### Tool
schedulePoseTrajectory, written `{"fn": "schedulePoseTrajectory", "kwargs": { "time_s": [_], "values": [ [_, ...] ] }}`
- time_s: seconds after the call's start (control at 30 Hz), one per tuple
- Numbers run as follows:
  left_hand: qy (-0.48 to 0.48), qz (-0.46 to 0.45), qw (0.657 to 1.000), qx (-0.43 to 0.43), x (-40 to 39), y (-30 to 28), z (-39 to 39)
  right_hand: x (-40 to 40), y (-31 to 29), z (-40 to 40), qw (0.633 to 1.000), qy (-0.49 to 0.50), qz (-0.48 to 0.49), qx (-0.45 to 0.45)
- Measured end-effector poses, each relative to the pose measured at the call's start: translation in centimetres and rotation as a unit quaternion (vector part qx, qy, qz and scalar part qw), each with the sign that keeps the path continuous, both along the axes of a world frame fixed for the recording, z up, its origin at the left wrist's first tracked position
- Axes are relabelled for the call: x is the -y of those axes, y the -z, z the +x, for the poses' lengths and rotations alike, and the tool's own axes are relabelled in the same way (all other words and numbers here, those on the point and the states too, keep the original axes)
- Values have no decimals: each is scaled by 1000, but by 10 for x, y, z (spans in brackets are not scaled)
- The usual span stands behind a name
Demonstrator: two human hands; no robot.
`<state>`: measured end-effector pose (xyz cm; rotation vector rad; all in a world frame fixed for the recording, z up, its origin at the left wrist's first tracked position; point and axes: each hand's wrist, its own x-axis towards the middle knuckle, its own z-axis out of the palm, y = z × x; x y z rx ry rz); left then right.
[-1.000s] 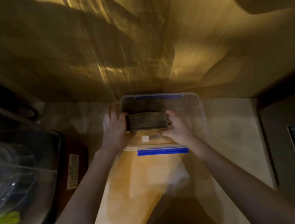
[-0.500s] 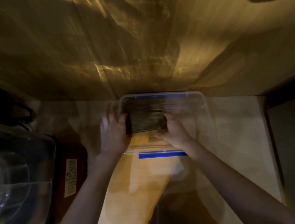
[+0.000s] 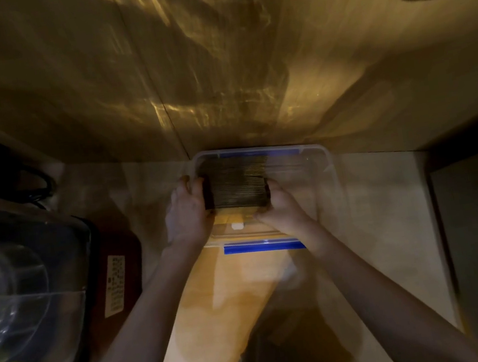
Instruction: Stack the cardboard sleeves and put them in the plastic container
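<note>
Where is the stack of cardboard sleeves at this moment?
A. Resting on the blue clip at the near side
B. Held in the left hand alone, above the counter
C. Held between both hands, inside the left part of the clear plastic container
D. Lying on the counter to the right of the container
C: the left hand and right hand press the ends of the stack of cardboard sleeves, which sits within the left part of the clear plastic container.

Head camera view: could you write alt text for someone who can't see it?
Two bare hands, left hand and right hand, press a stack of cardboard sleeves into a clear plastic container with blue clips on a dim wooden counter.
</note>
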<state>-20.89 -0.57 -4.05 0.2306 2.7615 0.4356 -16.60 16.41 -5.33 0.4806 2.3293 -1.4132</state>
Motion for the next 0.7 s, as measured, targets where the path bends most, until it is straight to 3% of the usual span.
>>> {"fn": "schedulePoseTrajectory", "kwargs": {
  "time_s": [0.1, 0.17, 0.23, 0.4, 0.53, 0.63, 0.7],
  "values": [
    [-9, 19, 1000, 16, 1, 1, 1, 0, -8, 2, 980, 139, -142, 16],
    [-26, 50, 998, 32, -1, 2, 3, 6, -9, -2, 923, 288, -250, 40],
    [-47, 74, 995, 45, -5, 2, 4, 14, -6, -9, 876, 373, -301, 48],
    [-65, 78, 994, 32, -7, 4, 6, 30, -8, -15, 863, 354, -353, 66],
    [-64, 73, 995, 19, -8, 5, 8, 23, -4, -14, 884, 332, -317, 91],
    [-46, 65, 996, 38, -10, -1, 8, 14, -5, -11, 922, 289, -236, 101],
    [-34, 47, 997, 58, -10, -5, 7, 9, -12, -8, 918, 282, -261, 97]
  ]
}}
